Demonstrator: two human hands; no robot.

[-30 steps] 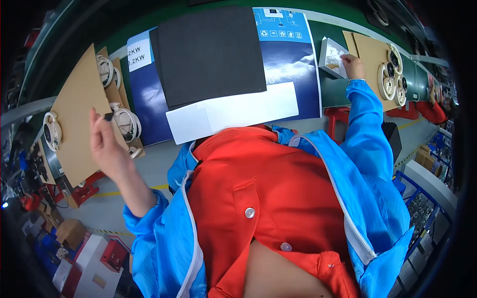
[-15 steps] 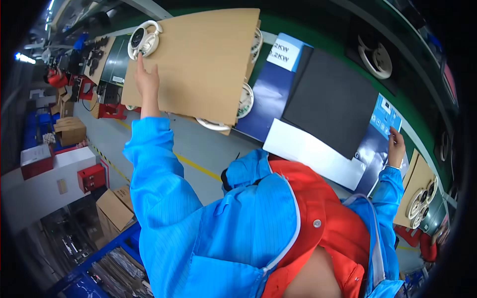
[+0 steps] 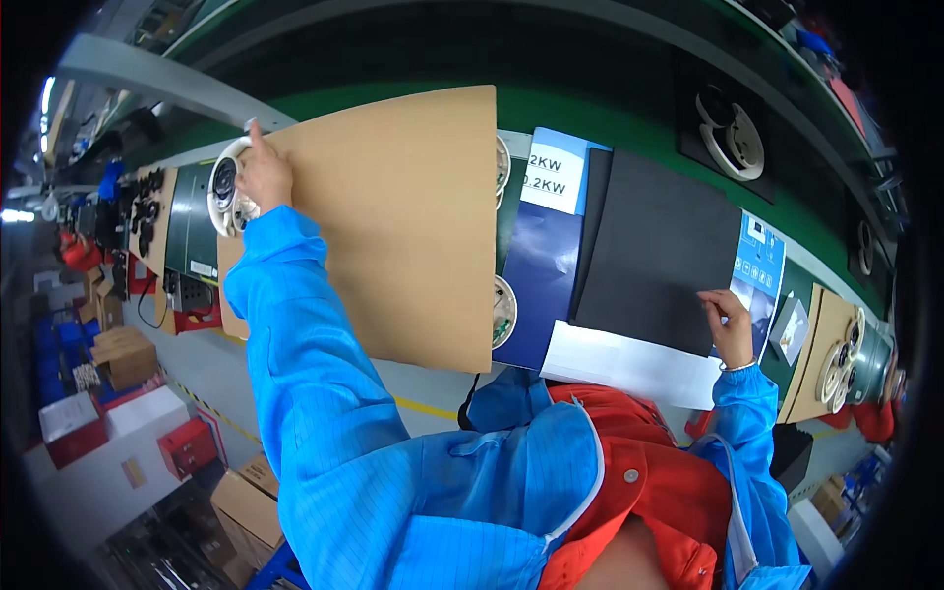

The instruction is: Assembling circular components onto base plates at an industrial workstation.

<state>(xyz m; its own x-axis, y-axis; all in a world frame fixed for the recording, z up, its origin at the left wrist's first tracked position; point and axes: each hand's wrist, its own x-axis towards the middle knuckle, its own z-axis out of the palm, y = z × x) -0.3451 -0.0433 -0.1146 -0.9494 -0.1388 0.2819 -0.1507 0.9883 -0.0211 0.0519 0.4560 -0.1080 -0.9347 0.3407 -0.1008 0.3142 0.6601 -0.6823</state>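
At the left end of a brown cardboard sheet (image 3: 403,216), my left hand (image 3: 264,177) is closed on the right side of a white ring-shaped housing (image 3: 218,211) with a dark round part inside. Its index finger stretches along the rim, while some other fingers are hidden. My right hand (image 3: 730,326) hovers at the lower right corner of a black sheet (image 3: 654,251), its fingers loosely bent and apart, with nothing visible in them. Beneath the black sheet lie a blue printed sheet (image 3: 546,246) and a white strip (image 3: 629,366).
More white housings (image 3: 503,310) show at the cardboard's right edge. Another housing (image 3: 733,143) rests on a dark mat across the green bench. Several housings (image 3: 836,374) sit on cardboard at the right. Cartons (image 3: 126,356) and a red box (image 3: 185,447) stand at the lower left.
My left hand has moved from the housing's lower edge onto its right side, and the housing has turned. My right hand has moved left from the blue sheet's edge to the black sheet. The view has shifted.
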